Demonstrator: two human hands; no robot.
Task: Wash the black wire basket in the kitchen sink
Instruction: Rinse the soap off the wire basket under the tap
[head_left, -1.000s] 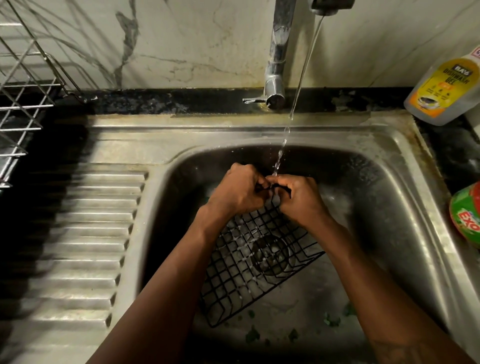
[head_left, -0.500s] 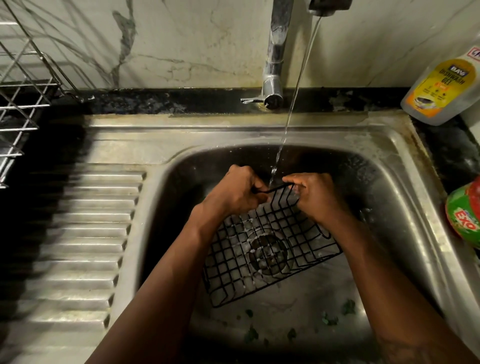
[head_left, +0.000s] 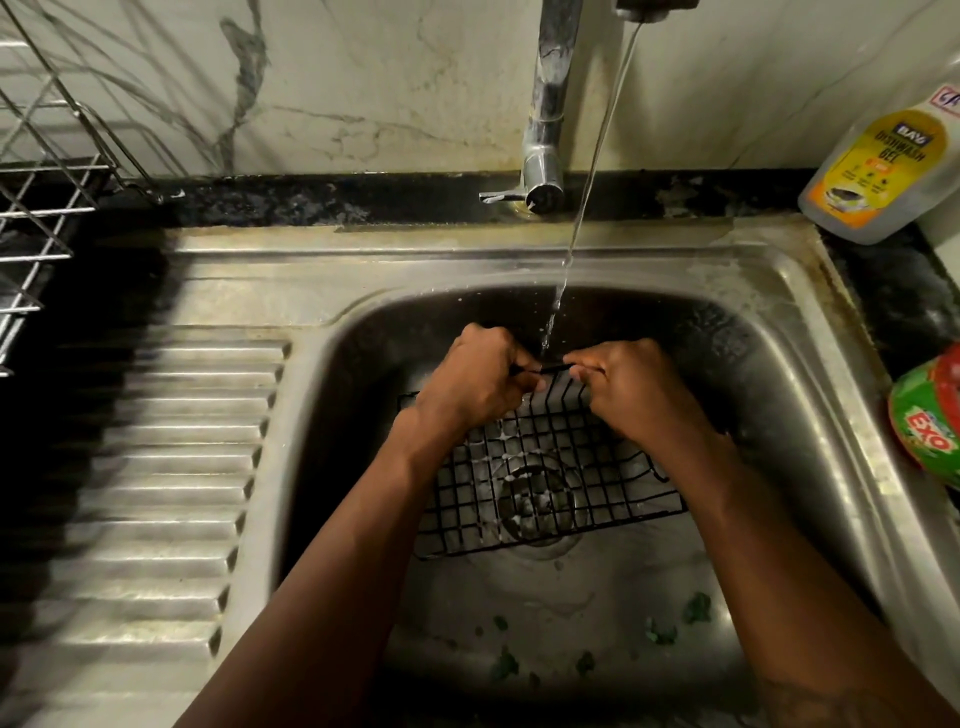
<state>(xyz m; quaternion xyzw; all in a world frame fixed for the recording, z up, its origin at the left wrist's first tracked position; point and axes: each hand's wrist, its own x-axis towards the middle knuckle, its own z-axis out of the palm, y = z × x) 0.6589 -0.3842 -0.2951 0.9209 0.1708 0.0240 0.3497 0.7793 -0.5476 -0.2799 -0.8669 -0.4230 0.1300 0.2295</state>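
Head view, left hand (head_left: 475, 379) and right hand (head_left: 631, 389) both gripping basket (head_left: 545, 483) rim, fingers curled round wire, under tap (head_left: 545, 104) stream, over sink (head_left: 779, 364) drain.

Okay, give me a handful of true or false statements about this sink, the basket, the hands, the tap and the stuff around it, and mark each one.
1. The tap is running, and its stream lands on the top edge of the black wire basket. True.
2. Only the left hand holds the basket. False: the right hand grips its top edge too.
3. The dishwash gel bottle stands left of the sink. False: it stands at the back right corner.
4. The drain shows through the basket's mesh. True.
5. The sink floor holds no scraps. False: green scraps lie near its front.
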